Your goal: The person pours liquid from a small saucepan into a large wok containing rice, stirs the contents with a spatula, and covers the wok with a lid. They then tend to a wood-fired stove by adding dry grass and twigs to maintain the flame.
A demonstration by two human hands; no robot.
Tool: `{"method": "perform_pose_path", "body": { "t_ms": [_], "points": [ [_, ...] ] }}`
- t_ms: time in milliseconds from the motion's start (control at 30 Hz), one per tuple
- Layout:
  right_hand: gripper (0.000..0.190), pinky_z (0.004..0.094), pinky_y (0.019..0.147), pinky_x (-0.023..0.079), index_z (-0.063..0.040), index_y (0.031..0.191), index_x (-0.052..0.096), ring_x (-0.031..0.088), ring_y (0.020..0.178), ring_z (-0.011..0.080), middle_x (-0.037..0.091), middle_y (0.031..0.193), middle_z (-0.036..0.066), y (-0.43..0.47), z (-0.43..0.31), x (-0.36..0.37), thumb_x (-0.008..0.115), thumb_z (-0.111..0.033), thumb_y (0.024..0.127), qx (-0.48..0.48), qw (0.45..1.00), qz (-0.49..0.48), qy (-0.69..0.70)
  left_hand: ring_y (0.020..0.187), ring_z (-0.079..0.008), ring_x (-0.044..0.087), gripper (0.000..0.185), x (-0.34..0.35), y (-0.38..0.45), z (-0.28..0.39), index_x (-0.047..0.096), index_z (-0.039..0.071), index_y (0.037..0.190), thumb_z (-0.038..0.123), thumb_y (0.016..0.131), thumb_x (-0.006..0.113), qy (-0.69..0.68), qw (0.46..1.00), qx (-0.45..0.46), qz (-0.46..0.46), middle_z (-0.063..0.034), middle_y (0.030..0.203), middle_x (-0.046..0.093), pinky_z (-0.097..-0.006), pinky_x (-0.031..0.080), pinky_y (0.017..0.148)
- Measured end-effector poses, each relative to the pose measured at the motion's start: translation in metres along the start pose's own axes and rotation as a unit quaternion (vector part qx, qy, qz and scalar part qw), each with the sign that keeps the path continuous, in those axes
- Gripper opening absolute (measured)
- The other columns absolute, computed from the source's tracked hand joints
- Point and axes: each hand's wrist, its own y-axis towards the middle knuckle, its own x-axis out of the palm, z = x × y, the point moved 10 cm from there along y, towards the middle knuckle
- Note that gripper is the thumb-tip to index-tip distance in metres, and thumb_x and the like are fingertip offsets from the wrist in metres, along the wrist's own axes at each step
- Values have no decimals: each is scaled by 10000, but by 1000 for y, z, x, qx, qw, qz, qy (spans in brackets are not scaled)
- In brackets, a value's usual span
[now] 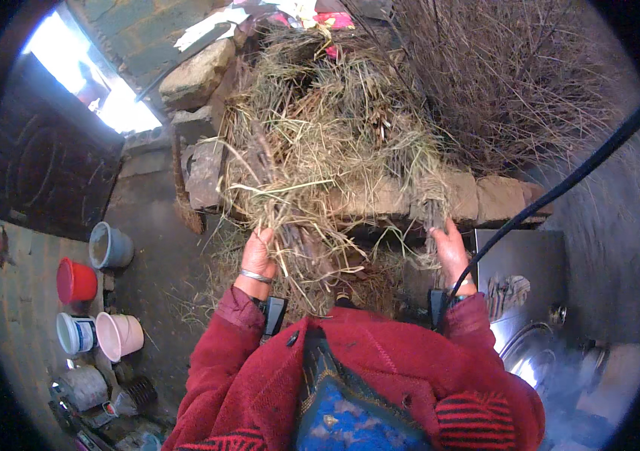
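Observation:
My left hand (258, 256) is closed on the near left side of a loose bundle of dry straw and sticks (306, 242). On the right, my right hand (449, 248) grips a narrower bundle of twigs and straw (431, 208). Both bundles reach forward to a large heap of hay and brushwood (320, 129), which lies on and behind a low stone ledge (373, 197). Straw partly hides the fingers of my left hand. Loose stalks hang down between my hands.
Several buckets, among them a red bucket (76, 280) and a pink bucket (120, 336), line the left side. A short broom (183, 197) leans by the stones. Thin brushwood (500, 84) stands at upper right. A metal cabinet (517, 270) and a dark cable (562, 180) are at right, near smoke or steam.

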Motion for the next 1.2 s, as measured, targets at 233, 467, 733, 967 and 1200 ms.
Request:
{"method": "perform_pose_path", "body": {
  "t_ms": [233,467,733,967,1200],
  "points": [
    [633,286,1058,240,82,1374,247,344,1282,216,363,1385,179,-55,-55,59,559,-105,856,-123,987,-96,37,724,-126,590,271,-44,-19,36,561,51,1101,83,833,529,-3,998,53,43,-9,880,617,-259,485,608],
    [632,299,1062,243,82,1375,227,338,1286,217,359,1385,204,-66,-141,117,565,-114,879,-252,949,-177,64,794,-141,597,290,-45,-15,88,558,34,1103,80,819,524,71,994,79,30,-23,929,610,-281,495,694],
    [783,339,1051,283,111,1361,214,340,1288,279,354,1372,249,38,-211,197,650,-252,821,-345,924,-126,108,902,-188,567,452,31,75,200,457,21,1252,142,829,562,191,972,135,-27,-90,1043,575,-326,488,773],
    [1054,349,1106,178,98,1389,131,205,1358,314,211,1434,285,135,-167,263,700,-491,725,-255,923,-241,-156,1267,-263,369,701,36,133,210,328,-50,1342,361,850,614,500,819,276,57,-199,1387,356,-334,293,1039],
    [678,343,868,472,42,1312,376,510,1138,250,467,1294,179,154,4,135,652,-347,830,-77,987,-138,20,935,-159,579,414,-47,81,64,520,17,1190,278,877,594,246,966,5,86,-63,1079,591,-284,478,759]
  ]
}}
